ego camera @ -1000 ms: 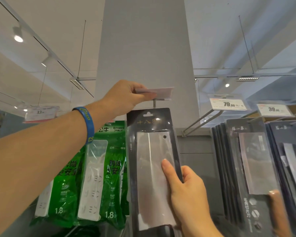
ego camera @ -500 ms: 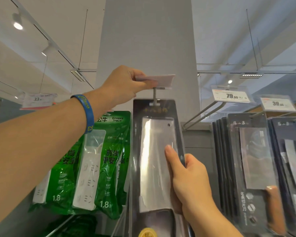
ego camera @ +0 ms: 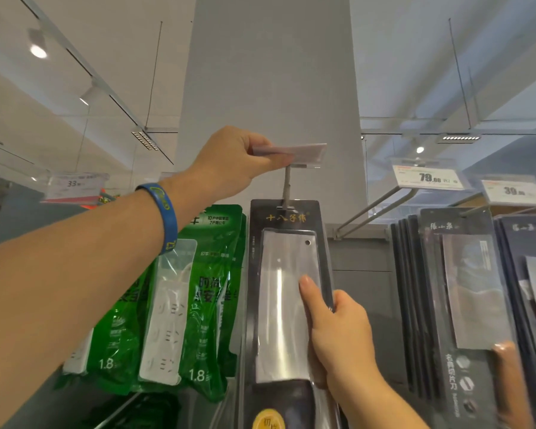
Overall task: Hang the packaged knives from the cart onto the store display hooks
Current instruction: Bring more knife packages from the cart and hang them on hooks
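Note:
A packaged cleaver (ego camera: pixel 283 289) in a black card with a clear blister hangs straight down at the centre, its top slot on the display hook (ego camera: pixel 286 188). My right hand (ego camera: pixel 338 335) grips the pack's right edge, thumb on the front over the blade. My left hand (ego camera: pixel 235 162) reaches up and pinches the clear price tag holder (ego camera: pixel 300 153) at the hook's front end, tilting it upward. A blue wristband sits on my left wrist. The cart is out of sight.
Green packs of power strips (ego camera: pixel 180 305) hang to the left of the cleaver. Rows of dark packaged knives (ego camera: pixel 464 305) hang on the right under price tags (ego camera: pixel 427 178). An empty hook (ego camera: pixel 375 209) juts out between them. A grey pillar (ego camera: pixel 273 88) rises behind.
The cleaver pack has been raised and its slot has slid onto the hook under the lifted tag. My left hand keeps holding the tag holder up; my right hand stays on the pack's edge.

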The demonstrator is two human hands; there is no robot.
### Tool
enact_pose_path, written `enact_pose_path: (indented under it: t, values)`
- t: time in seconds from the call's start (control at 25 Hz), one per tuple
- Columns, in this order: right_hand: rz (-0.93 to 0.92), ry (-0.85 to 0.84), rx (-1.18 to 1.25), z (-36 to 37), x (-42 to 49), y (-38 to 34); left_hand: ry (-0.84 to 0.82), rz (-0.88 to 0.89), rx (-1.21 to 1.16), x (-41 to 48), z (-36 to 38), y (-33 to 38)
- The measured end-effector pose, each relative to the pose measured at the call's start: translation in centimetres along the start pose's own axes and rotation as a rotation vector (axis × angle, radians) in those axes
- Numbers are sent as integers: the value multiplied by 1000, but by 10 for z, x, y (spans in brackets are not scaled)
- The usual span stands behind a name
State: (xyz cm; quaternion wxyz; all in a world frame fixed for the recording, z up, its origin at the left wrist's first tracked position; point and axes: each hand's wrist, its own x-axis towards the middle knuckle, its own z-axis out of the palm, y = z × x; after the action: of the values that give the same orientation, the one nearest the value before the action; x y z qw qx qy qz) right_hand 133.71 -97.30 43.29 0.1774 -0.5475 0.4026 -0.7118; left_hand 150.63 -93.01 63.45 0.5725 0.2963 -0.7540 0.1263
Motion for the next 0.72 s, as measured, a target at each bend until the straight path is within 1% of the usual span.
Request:
enact_pose_path:
  t: [0.16, 0.28, 0.44, 0.72]
  values:
    - [12, 5, -46, 11, 18, 10, 10, 8, -25, 0, 0, -5]
    - [58, 5, -52, 19, 30, 19, 28, -2, -20, 0, 4, -6]
    - [106, -42, -136, 28, 49, 32, 41, 8, 6, -5, 5, -4]
    - [142, -146, -172, 32, 60, 47, 97, 44, 181, -22, 8, 7]
